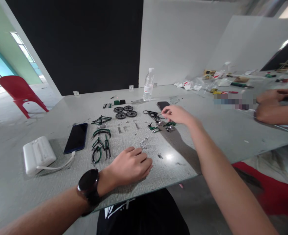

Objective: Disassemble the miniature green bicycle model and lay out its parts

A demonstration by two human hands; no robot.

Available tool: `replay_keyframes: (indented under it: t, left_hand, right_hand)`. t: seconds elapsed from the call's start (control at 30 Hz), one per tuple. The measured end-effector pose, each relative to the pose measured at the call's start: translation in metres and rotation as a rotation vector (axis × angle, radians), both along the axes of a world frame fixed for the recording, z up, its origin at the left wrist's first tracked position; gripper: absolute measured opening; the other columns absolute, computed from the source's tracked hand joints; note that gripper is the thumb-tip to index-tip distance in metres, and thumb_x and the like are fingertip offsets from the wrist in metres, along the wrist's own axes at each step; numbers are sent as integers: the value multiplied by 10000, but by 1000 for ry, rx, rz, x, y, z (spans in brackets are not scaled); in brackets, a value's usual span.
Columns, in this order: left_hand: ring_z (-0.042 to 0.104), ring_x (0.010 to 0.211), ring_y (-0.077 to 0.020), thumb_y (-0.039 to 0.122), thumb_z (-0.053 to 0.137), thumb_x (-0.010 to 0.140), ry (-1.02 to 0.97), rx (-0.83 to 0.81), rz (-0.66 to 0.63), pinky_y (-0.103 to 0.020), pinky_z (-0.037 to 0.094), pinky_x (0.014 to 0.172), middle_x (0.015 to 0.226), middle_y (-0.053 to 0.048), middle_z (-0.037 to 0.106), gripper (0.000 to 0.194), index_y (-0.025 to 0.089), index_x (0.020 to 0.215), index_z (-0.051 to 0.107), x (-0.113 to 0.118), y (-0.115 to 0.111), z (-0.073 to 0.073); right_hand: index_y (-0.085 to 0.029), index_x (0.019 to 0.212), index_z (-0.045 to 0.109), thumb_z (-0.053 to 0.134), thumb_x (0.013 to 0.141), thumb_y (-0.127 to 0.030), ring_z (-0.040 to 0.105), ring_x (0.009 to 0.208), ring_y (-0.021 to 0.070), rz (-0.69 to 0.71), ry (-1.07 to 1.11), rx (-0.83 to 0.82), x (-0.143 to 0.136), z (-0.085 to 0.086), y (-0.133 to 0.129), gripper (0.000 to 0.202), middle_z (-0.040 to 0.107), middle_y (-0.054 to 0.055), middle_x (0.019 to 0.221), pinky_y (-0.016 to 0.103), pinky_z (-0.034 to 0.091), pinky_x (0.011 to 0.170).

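My left hand (pixel 131 165) rests on the table near its front edge, fingers curled in and nothing showing in them. A small silvery curved part (pixel 144 142) lies just beyond its knuckles. My right hand (pixel 174 114) hovers over small black and green parts, thumb and fingertips pinched together; what they hold, if anything, is too small to make out. Below and left of it are a black part cluster (pixel 153 116) and a green part (pixel 155 129). Several black spoked wheels (pixel 121 115), a miniature bicycle frame (pixel 102 119), curved mudguard-like pieces (pixel 101 131) and a fork (pixel 107 147) lie further left.
A phone (pixel 76 137) is cabled to a white power bank (pixel 39 155) on the left. A second phone (pixel 163 105) lies behind my right hand. A water bottle (pixel 148 85) stands at the back. Another person's arms (pixel 278 106) rest at the right near clutter.
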State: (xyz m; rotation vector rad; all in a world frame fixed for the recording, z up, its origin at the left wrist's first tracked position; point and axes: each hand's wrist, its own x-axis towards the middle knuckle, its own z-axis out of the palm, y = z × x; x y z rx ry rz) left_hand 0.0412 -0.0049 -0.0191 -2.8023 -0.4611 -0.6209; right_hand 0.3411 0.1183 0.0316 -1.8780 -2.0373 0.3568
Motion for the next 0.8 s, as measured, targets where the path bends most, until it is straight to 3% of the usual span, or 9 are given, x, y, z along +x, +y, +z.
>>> replay_keyframes:
  t: [0.13, 0.27, 0.5, 0.8]
  left_hand:
    - [560, 734, -177, 222, 480, 986, 12, -17, -1, -330, 418, 626, 784, -9, 620, 175, 173, 862, 594, 0, 0, 1]
    - [552, 731, -181, 229, 490, 983, 13, -10, -1, -333, 410, 621, 774, -7, 611, 170, 175, 859, 593, 0, 1, 0]
    - [545, 725, -178, 235, 490, 984, -2, -1, 3, -323, 398, 614, 771, -4, 604, 182, 177, 839, 583, 0, 1, -1]
    - [549, 720, -173, 230, 488, 986, 6, -13, 0, -323, 395, 611, 780, -4, 612, 174, 176, 855, 590, -1, 0, 0]
  right_hand:
    - [-215, 1080, 718, 563, 881, -218, 687, 965, 230, 64, -46, 89, 1, -12, 11, 252, 747, 85, 1079, 350, 512, 859]
    - [-230, 1216, 697, 548, 879, -170, 647, 1134, 250, 104, -125, 57, 2, -27, 21, 373, 707, 82, 1239, 389, 476, 1006]
    - [-197, 1163, 729, 534, 881, -157, 692, 1018, 225, 157, -90, 34, -2, -25, 19, 345, 750, 88, 1121, 361, 518, 930]
    - [-254, 1157, 752, 485, 914, -168, 678, 995, 238, 154, -204, 52, -13, -23, 17, 371, 757, 50, 1126, 358, 486, 896]
